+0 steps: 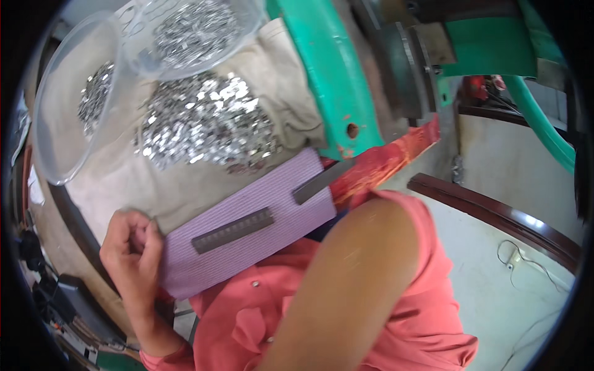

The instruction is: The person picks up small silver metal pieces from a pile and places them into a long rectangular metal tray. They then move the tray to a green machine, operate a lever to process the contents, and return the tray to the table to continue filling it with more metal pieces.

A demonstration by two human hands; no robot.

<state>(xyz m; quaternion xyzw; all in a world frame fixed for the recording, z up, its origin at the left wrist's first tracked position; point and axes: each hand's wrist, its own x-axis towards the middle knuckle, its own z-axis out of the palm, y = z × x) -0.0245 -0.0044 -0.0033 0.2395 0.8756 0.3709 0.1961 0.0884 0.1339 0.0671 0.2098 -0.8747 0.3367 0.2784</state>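
My left hand (133, 244) is at the left end of a purple ribbed mat (281, 238), its fingers curled in and the thumb pressed against them. What the fingers hold, if anything, is hidden. On the mat lies a dark grey bar with a row of notches (232, 230). A second dark bar (318, 183) rests across the mat's far right part, its far end over a red and orange cloth or wrap. My right arm (346, 278) crosses the lower middle below a pink sleeve. My right hand is outside the picture.
A heap of small shiny metal pieces (204, 127) lies on the beige cloth (167, 191). Behind it stand a clear plastic tub (213, 69) of similar pieces and another tub (46, 142) at left. A green machine frame (331, 74) rises at the right.
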